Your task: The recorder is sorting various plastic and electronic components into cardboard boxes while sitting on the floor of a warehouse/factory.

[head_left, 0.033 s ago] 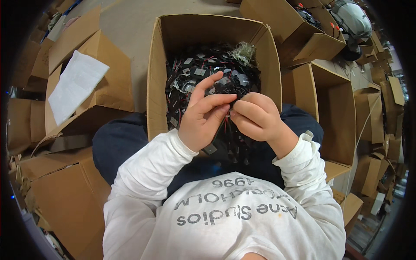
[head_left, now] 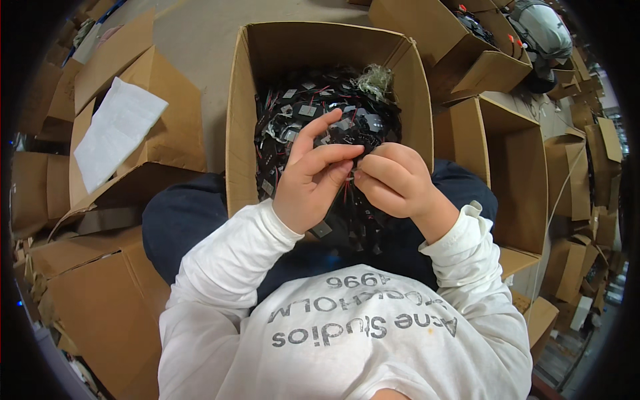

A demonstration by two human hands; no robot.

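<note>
Small black component [head_left: 355, 155] with thin red and dark leads, pinched between both hands directly above the tangled pile [head_left: 320, 107] of like parts filling the open carton [head_left: 260, 40]. Exact form of the piece not discernible; mostly hidden by fingertips.

Left hand [head_left: 308, 180]: fingers curled, thumb and middle fingers closed on the piece, index finger raised and extended over the pile. Right hand [head_left: 393, 181]: fingers bunched, tips pressed onto the same piece from the opposite side. Fingertips of the two hands touching or nearly so.

Judged good practice for this step: grip on the body of the part, not on the leads; short, even pulls to free it from the strands trailing down toward the lap; work kept over the carton, so any dropped piece falls back into the pile. Risk judged: snagged wires dragging neighbouring parts out, or a lead tearing under a sharp tug.

Surroundings: carton held between the knees, dark trousers [head_left: 180, 220] either side. Pale fibrous tuft [head_left: 375, 81] at the far edge of the pile. White sheet [head_left: 117, 130] lying on a flattened box [head_left: 170, 113] to the left. Empty open box [head_left: 513, 167] just right of the carton; further cartons beyond on all sides.
</note>
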